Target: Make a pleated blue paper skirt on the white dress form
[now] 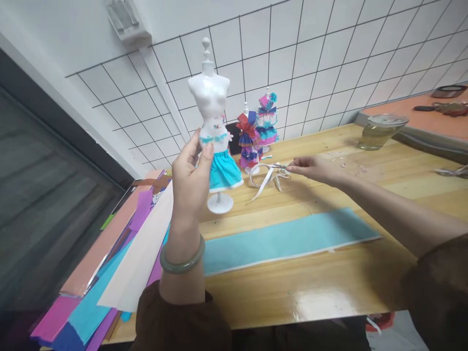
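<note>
My left hand (192,170) is closed around the waist of a small white dress-form mannequin (209,92), lifted off the table and slightly tilted. It wears a turquoise paper skirt (224,170) with a white hem; turquoise bits stick to its waist. At the table's back, my right hand (310,169) pinches a slim grey tool (281,166), perhaps tweezers. Its tip is by a ring of white tape (260,176) with loose strips; whether they touch I cannot tell. A long turquoise paper strip (288,241) with a white lower edge lies flat in front.
Two dressed mannequins (248,139) stand behind, before a dark phone-like object (234,139) and a wire grid. Coloured paper sheets (120,253) are piled left. A cup of pale liquid (380,131) stands right, by an orange-topped surface (413,117). Scissors (453,171) show at the right edge.
</note>
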A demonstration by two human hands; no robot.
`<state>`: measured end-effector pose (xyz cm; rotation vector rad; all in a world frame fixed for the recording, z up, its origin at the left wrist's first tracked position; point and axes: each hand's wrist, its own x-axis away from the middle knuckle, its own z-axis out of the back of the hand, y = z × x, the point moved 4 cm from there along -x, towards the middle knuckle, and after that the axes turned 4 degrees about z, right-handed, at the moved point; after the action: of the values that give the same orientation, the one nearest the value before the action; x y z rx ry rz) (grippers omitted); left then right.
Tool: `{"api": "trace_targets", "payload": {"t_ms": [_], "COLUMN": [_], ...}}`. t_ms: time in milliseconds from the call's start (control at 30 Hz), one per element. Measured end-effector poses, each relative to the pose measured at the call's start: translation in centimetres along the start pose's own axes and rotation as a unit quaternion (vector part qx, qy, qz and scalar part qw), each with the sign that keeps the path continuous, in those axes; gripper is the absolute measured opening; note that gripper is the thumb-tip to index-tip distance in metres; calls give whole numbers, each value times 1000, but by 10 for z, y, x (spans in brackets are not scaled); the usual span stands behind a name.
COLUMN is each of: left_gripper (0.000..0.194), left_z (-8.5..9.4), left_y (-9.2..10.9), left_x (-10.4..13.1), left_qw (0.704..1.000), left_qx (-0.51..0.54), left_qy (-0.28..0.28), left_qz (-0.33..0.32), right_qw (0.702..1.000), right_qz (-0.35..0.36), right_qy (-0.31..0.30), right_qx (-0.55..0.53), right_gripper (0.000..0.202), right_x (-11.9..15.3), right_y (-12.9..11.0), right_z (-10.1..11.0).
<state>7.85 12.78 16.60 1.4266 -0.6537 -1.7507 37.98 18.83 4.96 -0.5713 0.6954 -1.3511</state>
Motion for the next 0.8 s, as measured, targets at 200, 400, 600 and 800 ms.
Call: {"api": "trace_targets", "payload": {"t_ms": [200, 400, 600, 800], "left_gripper": [36, 33, 37, 36], "left_z": [-12, -25, -35, -51], "left_y": [-10, -27, -28, -23], "left_x": [-3, -5, -2, 5], "left_qw": [993, 983, 977, 965], "left_qx": [105, 138, 140, 164], "left_qy": [-23, -68, -98, -147], "left_qz": [41, 97, 125, 145], "right_qw": [996, 978, 972, 972], "right_qz": [25, 109, 123, 89], "right_qy": [-22, -3, 55, 49], "right_qx": [85, 179, 195, -211], "right_gripper": [59, 47, 43, 48], "right_x": [4, 8, 15, 38], "right_y": [56, 71, 38, -83], "right_z": [-19, -31, -25, -15]}}
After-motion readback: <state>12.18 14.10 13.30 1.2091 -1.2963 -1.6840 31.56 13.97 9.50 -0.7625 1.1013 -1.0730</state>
